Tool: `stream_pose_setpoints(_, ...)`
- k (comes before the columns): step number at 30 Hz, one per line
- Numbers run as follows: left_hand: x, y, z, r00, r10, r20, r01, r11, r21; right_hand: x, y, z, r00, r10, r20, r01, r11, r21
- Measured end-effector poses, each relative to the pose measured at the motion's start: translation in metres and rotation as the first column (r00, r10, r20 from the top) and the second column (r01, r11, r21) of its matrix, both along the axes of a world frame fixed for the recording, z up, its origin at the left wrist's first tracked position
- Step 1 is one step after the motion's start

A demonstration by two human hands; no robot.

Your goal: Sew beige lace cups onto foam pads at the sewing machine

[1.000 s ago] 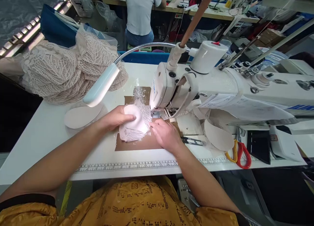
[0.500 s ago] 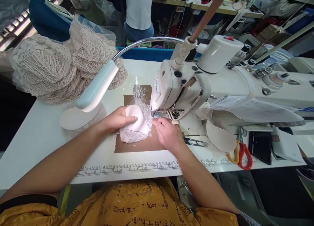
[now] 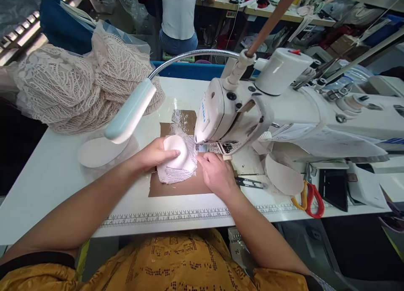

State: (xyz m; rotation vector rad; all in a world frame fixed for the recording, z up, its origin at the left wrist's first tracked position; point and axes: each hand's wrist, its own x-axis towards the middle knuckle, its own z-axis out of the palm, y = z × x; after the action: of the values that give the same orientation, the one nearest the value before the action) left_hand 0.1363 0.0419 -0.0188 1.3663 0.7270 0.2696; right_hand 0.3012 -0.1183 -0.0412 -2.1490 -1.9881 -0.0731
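Note:
A pale pink moulded bra cup [image 3: 176, 146] lies on a piece of lace [image 3: 178, 175] just left of the sewing machine's needle area. My left hand [image 3: 159, 154] grips the cup from its left side, thumb on top and the other fingers hidden beneath. Close in front of the presser foot [image 3: 198, 147], my right hand [image 3: 217, 171] has its thumb and forefinger pinched together at the right edge of the lace. The fingertips cover whatever they pinch. The white sewing machine [image 3: 233, 110] stands over the work.
Lace pieces [image 3: 63, 85] are heaped at the back left, beside a lamp [image 3: 131, 110] and a loose cup [image 3: 101, 151]. Right of my hand lie thread snips [image 3: 251, 183], another cup [image 3: 282, 175], red-and-yellow scissors [image 3: 312, 200] and a phone [image 3: 333, 189]. A person [image 3: 178, 17] sits beyond the table.
The view has shifted slightly, so the lamp appears a little farther right. Both hands keep their hold, and the cup and lace sit almost where they were by the needle.

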Motion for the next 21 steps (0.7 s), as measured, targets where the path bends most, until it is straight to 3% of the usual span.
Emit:
stream_pose_setpoints(10,0.0002,0.0031,-0.0063,0.997,0.071,-0.006,-0.071,0.997,-0.025,-0.0003,0.0045,-0.0001,0.997,-0.079,-0.003,0.079,0.996,-0.040)
stream_pose_setpoints(16,0.0009,0.0023,-0.0051,0.997,0.071,-0.013,-0.070,0.997,0.029,-0.0002,0.0022,0.0022,1.000,-0.004,-0.003,0.004,1.000,0.002)
stream_pose_setpoints(21,0.0010,0.0017,-0.0060,0.998,0.068,0.003,-0.068,0.997,0.031,-0.0015,0.0038,0.0007,0.999,-0.027,0.037,0.027,1.000,-0.001)
